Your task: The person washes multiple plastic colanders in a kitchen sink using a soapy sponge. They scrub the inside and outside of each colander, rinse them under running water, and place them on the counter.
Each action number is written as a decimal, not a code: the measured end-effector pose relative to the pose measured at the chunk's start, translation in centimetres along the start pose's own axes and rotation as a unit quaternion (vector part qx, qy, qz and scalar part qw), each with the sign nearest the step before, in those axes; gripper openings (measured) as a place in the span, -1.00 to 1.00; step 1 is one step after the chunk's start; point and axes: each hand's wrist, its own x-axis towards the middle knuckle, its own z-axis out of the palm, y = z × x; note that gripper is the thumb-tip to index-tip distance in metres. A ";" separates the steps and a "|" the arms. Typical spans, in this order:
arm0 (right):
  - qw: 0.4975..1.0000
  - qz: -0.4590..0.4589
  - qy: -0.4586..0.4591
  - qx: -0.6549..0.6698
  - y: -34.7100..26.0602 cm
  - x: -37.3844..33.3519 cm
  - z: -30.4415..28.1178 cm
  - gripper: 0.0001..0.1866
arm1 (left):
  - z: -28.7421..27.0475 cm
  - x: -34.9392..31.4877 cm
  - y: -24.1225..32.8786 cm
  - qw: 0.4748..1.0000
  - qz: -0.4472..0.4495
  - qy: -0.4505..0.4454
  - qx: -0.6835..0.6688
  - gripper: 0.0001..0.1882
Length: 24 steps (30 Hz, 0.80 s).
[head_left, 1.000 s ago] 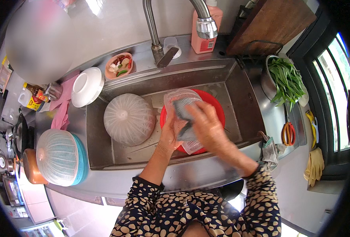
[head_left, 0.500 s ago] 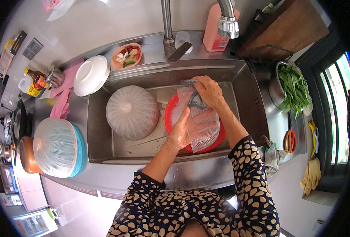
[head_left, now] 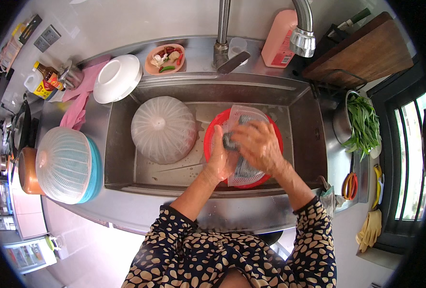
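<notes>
Over a red basin (head_left: 209,133) in the sink, my left hand (head_left: 218,158) grips the left edge of a clear, slotted plastic basket (head_left: 239,113), its thumb pointing up along the side. My right hand (head_left: 262,146), slightly blurred, has its fingers curled on a grey scrubbing cloth (head_left: 230,141), pressed near the basket's left side and close to my left thumb. Both hands are wet. To their left, a frosted, ribbed dome-shaped bowl (head_left: 162,129) lies upside down on the sink floor.
The steel sink (head_left: 119,149) has a faucet (head_left: 221,53) behind it. White dishes (head_left: 118,79) and a bowl of garlic and chillies (head_left: 165,59) stand on the back ledge. Stacked colanders (head_left: 66,165) sit left; a pot of greens (head_left: 362,122) and scissors (head_left: 350,186) lie right.
My right hand has come nearer and lower, from the basket's far edge to its left side, with the cloth. The basket has turned and lies flatter. The whole view has shifted slightly.
</notes>
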 end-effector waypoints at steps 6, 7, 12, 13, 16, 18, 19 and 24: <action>0.965 0.176 -0.076 0.178 7.9 3.0 2.7 -0.78 | 1.7 -0.6 -0.4 0.985 -0.061 -0.012 0.160 -0.27; 0.953 0.200 -0.102 0.205 8.7 3.2 3.1 -0.77 | 1.4 -0.5 -0.5 0.984 -0.064 -0.015 0.166 -0.28; 0.950 0.242 -0.090 0.175 8.9 3.4 3.4 -0.73 | 0.8 -0.3 0.0 0.983 -0.086 -0.038 0.155 -0.25; 0.949 0.259 -0.071 0.167 8.2 3.5 3.1 -0.73 | 0.6 -0.4 0.1 0.986 -0.100 -0.035 0.126 -0.27; 0.980 0.186 -0.057 0.034 3.9 1.8 1.1 -0.70 | 0.1 -0.1 -0.2 0.993 -0.074 -0.025 0.094 -0.27; 0.991 0.114 -0.028 -0.059 0.9 0.3 -0.1 -0.67 | -0.2 0.1 -0.4 0.994 -0.048 0.000 0.095 -0.29; 0.992 0.100 -0.015 -0.074 -0.6 -0.1 -0.7 -0.66 | -0.6 -0.2 -0.4 0.994 -0.041 0.024 0.098 -0.31; 0.988 0.152 -0.031 -0.007 2.1 -1.3 -1.0 -0.62 | -0.2 -0.3 -1.1 0.989 -0.049 0.040 0.136 -0.32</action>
